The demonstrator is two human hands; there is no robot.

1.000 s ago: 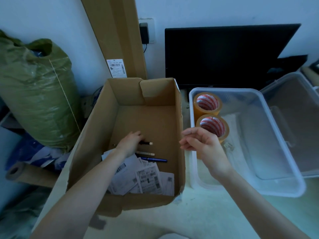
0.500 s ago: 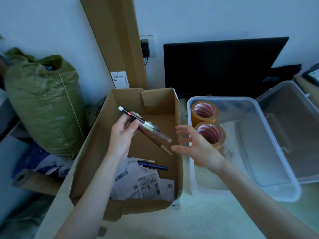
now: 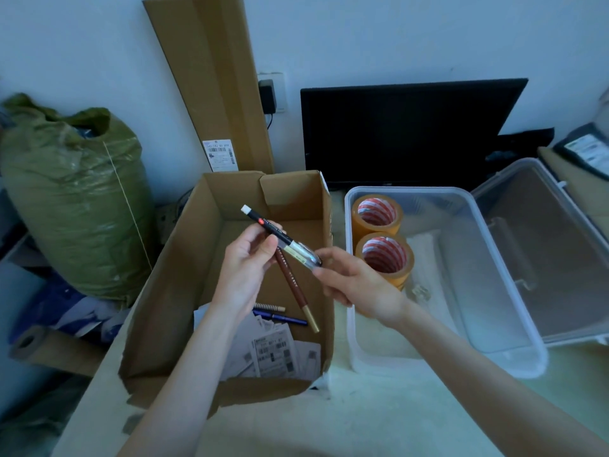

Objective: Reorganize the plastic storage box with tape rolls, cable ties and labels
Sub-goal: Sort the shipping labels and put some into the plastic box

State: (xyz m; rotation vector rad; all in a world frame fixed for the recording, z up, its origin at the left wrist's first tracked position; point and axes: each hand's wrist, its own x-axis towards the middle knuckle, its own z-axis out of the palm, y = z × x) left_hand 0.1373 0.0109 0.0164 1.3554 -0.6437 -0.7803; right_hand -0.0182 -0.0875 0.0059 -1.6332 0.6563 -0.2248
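Above the cardboard box, left hand pinches black pen and brown pencil together; right hand fingertips touch pen's clear cap end, fingers loosely spread. Labels lie in box bottom. Two tape rolls sit in plastic storage box, just right.
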